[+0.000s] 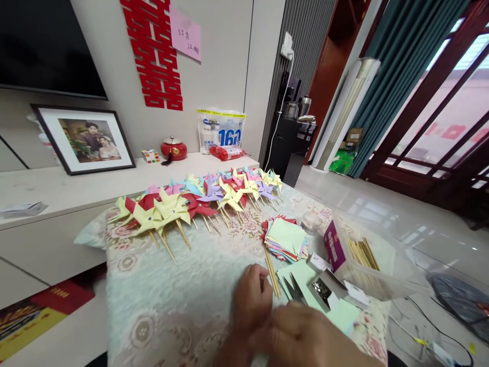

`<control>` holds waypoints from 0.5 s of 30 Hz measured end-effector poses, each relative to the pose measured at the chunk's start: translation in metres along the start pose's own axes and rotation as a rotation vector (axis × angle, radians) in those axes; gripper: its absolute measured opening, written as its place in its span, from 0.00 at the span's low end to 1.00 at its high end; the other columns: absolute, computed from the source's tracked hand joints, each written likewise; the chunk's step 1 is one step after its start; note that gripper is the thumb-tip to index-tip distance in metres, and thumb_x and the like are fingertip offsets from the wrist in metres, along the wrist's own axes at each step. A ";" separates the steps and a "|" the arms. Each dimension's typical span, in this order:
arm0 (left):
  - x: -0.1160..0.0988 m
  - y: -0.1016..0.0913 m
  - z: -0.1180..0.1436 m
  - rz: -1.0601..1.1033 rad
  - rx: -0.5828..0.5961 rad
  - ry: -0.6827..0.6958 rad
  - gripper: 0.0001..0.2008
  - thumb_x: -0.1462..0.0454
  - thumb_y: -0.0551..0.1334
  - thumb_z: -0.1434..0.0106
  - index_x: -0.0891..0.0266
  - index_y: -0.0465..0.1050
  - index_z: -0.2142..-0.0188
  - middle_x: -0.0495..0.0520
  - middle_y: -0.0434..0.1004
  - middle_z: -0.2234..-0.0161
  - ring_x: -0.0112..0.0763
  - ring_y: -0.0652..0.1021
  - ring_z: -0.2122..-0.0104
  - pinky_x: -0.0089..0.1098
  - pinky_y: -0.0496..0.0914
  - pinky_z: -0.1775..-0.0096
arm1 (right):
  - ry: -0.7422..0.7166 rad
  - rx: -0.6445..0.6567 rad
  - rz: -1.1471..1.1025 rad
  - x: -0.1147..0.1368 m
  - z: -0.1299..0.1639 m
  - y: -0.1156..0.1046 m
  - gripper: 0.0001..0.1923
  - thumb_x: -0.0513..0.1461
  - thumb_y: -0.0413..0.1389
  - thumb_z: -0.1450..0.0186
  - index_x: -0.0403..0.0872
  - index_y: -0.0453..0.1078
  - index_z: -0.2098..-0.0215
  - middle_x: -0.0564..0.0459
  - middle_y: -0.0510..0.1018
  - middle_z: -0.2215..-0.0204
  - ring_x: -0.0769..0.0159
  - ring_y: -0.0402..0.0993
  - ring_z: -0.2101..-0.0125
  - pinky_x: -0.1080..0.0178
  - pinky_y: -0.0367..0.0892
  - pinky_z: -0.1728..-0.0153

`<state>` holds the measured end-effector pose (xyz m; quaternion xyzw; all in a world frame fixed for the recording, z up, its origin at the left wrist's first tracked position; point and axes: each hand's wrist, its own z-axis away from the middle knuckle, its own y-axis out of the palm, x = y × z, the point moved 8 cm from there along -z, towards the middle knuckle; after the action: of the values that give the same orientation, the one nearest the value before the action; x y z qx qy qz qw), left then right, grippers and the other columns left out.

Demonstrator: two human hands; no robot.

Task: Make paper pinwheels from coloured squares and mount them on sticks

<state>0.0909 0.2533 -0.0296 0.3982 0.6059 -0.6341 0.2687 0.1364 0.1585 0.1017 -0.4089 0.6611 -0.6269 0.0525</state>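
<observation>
Nearest the camera, the right hand (305, 336) lies over the near edge of the cloth (171, 295), knuckles up, its fingers curled toward the left hand (250, 300); what they pinch between them is hidden, so I cannot tell whether either hand grips anything. Left fingers bend down onto the cloth just beside a few sticks (272, 278). Right of the sticks, scissors (295, 289) rest on a green sheet (301, 272), with a small open box (324, 293) touching it. Farther off sits a paper stack (286, 237), and right of it a clear tub (372, 265) holding more sticks, overhanging the cloth's right edge. Bare cloth stretches left of the hands, up to the row of pinwheels (198, 201) along the far edge. Both wrists are cut off by the frame's bottom.
</observation>
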 end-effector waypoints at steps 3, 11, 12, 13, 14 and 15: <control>-0.003 -0.003 0.001 -0.004 -0.011 -0.023 0.11 0.75 0.55 0.42 0.60 0.72 0.67 0.48 0.75 0.71 0.29 0.74 0.72 0.28 0.64 0.68 | 0.145 -0.088 0.057 -0.048 0.006 -0.032 0.12 0.35 0.49 0.30 0.51 0.72 0.54 0.51 0.79 0.64 0.63 0.77 0.65 0.63 0.70 0.65; -0.004 -0.003 0.003 -0.046 -0.015 -0.035 0.11 0.75 0.56 0.41 0.60 0.73 0.66 0.44 0.68 0.77 0.27 0.70 0.77 0.27 0.61 0.70 | 0.487 -0.406 0.255 -0.173 0.024 -0.053 0.17 0.31 0.52 0.39 0.45 0.74 0.53 0.44 0.79 0.57 0.54 0.76 0.56 0.55 0.69 0.55; -0.003 -0.003 0.003 -0.044 -0.010 -0.040 0.11 0.74 0.56 0.40 0.61 0.73 0.66 0.43 0.67 0.78 0.27 0.69 0.77 0.27 0.61 0.70 | 0.489 -0.408 0.247 -0.179 0.024 -0.048 0.19 0.30 0.52 0.40 0.44 0.73 0.52 0.43 0.79 0.56 0.53 0.75 0.53 0.54 0.69 0.53; -0.002 -0.003 0.003 -0.042 -0.006 -0.048 0.11 0.74 0.56 0.40 0.61 0.73 0.66 0.43 0.67 0.78 0.27 0.69 0.77 0.27 0.61 0.71 | 0.489 -0.410 0.237 -0.185 0.023 -0.044 0.21 0.29 0.52 0.42 0.43 0.73 0.50 0.42 0.78 0.54 0.52 0.75 0.51 0.54 0.69 0.51; -0.002 -0.003 0.003 -0.040 -0.002 -0.054 0.11 0.74 0.55 0.40 0.61 0.73 0.66 0.43 0.67 0.78 0.27 0.69 0.77 0.27 0.61 0.71 | 0.492 -0.413 0.231 -0.190 0.023 -0.040 0.23 0.29 0.52 0.43 0.42 0.72 0.49 0.42 0.78 0.52 0.52 0.73 0.49 0.53 0.68 0.49; -0.001 -0.003 0.003 -0.041 -0.001 -0.056 0.11 0.74 0.55 0.40 0.61 0.74 0.66 0.43 0.66 0.79 0.27 0.69 0.77 0.27 0.61 0.71 | 0.497 -0.416 0.227 -0.194 0.023 -0.037 0.25 0.28 0.52 0.44 0.42 0.72 0.49 0.41 0.77 0.50 0.52 0.72 0.47 0.53 0.67 0.47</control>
<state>0.0882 0.2503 -0.0268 0.3679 0.6065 -0.6500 0.2728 0.2953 0.2624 0.0429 -0.1693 0.8087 -0.5492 -0.1253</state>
